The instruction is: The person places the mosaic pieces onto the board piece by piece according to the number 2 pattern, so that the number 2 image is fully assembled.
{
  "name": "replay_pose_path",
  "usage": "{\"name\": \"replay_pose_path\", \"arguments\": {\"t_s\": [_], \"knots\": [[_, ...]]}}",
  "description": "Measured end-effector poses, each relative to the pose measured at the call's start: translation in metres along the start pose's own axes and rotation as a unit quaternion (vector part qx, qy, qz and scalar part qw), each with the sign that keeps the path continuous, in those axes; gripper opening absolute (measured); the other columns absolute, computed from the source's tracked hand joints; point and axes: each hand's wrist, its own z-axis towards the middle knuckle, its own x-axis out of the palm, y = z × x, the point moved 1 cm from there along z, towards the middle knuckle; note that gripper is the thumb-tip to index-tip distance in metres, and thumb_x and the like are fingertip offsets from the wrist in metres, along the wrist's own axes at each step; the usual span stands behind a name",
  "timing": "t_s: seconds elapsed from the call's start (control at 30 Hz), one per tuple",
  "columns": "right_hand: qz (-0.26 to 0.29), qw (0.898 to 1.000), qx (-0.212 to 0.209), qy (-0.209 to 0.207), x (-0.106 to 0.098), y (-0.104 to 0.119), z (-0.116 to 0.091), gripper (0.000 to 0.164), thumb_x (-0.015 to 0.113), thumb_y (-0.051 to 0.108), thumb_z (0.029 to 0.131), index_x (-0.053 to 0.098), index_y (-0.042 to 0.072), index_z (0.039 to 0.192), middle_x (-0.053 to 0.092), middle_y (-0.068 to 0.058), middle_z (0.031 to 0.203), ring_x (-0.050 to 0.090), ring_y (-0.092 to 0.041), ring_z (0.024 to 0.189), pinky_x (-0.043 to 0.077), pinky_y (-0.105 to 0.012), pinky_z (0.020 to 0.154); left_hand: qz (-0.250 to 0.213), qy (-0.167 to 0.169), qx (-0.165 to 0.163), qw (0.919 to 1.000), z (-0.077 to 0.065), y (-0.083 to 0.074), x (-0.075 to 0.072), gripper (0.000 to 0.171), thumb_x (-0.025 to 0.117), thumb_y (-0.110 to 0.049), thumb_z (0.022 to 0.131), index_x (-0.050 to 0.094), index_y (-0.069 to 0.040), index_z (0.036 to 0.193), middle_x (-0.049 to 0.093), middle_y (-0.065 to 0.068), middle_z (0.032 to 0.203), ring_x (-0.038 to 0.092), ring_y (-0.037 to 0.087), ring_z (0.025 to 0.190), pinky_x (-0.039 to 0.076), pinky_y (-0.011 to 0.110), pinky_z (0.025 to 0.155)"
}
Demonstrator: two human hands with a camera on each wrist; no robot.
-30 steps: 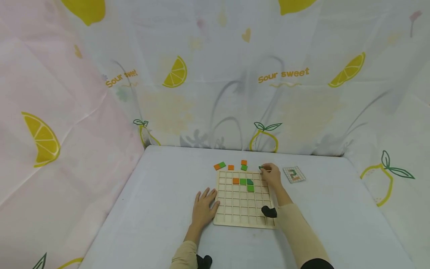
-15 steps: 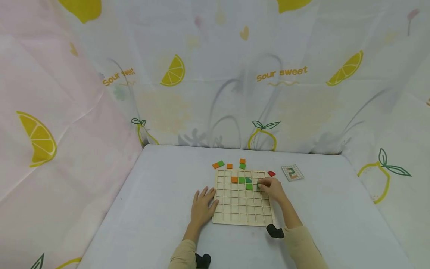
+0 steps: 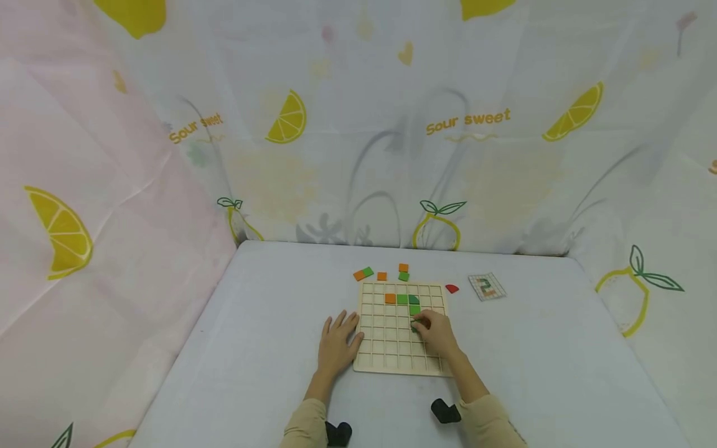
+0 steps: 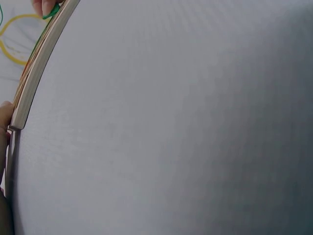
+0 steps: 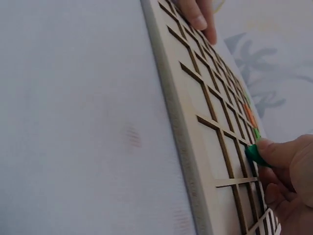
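A wooden grid board (image 3: 381,362) lies on the white table. My left hand (image 3: 337,345) rests at its left edge, fingers spread. My right hand (image 3: 439,333) pinches a dark green tile (image 5: 256,155) between thumb and finger, low over a cell near the board's middle. Whether that tile touches the cell's floor cannot be told. On the board an orange square tile (image 3: 390,298), a light green one (image 3: 402,299) and a dark green rounded one (image 3: 414,300) form a row. Below the rounded tile sits another light green square (image 3: 415,309).
Behind the board lie loose orange (image 3: 382,276) and green tiles (image 3: 404,277). A red rounded tile (image 3: 452,289) is near its back right corner. Farther right lies a small pattern card (image 3: 487,287). Printed cloth (image 3: 347,124) walls the table's back and sides.
My right hand has carried the dark green tile from the board's back right corner toward me and left, to the middle. The red tile came into sight. My left hand stays in place.
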Motion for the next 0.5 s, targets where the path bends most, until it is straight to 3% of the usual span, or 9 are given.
{"name": "replay_pose_path", "arguments": {"t_s": [0.2, 0.37, 0.5], "knots": [[-0.043, 0.998, -0.032, -0.034, 0.011, -0.001, -0.007, 0.022, 0.075, 0.005, 0.077, 0.070, -0.006, 0.094, 0.061, -0.011, 0.085, 0.053, -0.015, 0.072, 0.047, -0.025, 0.059, 0.004, -0.001, 0.003, 1.0000, 0.000, 0.002, 0.001, 0.041, 0.064, -0.024, 0.085, 0.063, -0.004, 0.121, 0.061, 0.008, 0.126, 0.050, 0.032, 0.124, 0.029, 0.056, 0.107], [-0.075, 0.996, -0.037, -0.015, 0.012, 0.002, -0.012, 0.029, 0.071, 0.008, 0.081, 0.067, -0.010, 0.104, 0.058, -0.015, 0.101, 0.057, -0.024, 0.089, 0.053, -0.036, 0.072, 0.008, 0.001, 0.001, 1.0000, -0.001, 0.000, 0.000, 0.041, 0.063, -0.025, 0.086, 0.062, -0.004, 0.121, 0.061, 0.008, 0.126, 0.049, 0.031, 0.125, 0.029, 0.055, 0.108], [-0.107, 0.993, -0.056, 0.001, 0.013, 0.001, -0.017, 0.030, 0.069, 0.008, 0.083, 0.066, -0.010, 0.107, 0.056, -0.013, 0.101, 0.055, -0.023, 0.090, 0.052, -0.037, 0.074, 0.008, 0.001, 0.002, 1.0000, -0.001, 0.001, 0.001, 0.042, 0.063, -0.026, 0.086, 0.062, -0.004, 0.122, 0.061, 0.008, 0.126, 0.049, 0.031, 0.125, 0.029, 0.055, 0.108]]}}
